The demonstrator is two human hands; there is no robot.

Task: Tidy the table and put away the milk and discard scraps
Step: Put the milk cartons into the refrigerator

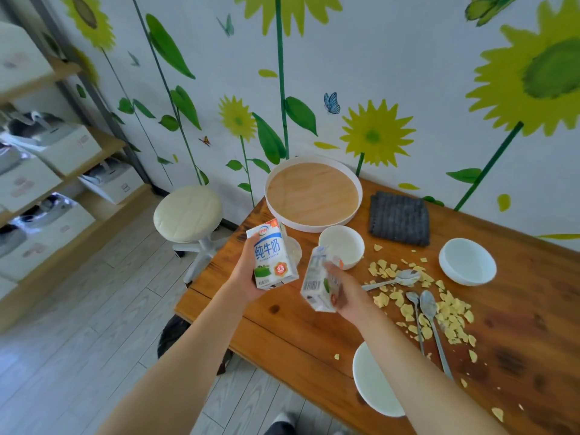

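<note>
Head view: two milk cartons are being held up just above the table's (282, 334) left edge, one in each hand. The first carton (271, 254) is being gripped upright by the left hand (248, 274), with the fingers wrapped round its back. Its white front is being shown plainly, with 纯牛奶 in blue and "3.3" in an orange badge, while the small logo at the top is too fine to be read. The second carton (318, 284) is being clasped at a tilt by the right hand (348, 293) and is being smeared by blur, so only a barcode panel can be made out.

A small clear object behind the first carton is being hidden almost wholly. A white bowl (345, 246) is being partly covered by the second carton, and the bowl (373, 384) at the near edge is being overlapped by the right forearm. Yellow scraps (452, 315) are being seen strewn mid-table around the spoons (428, 304).
</note>
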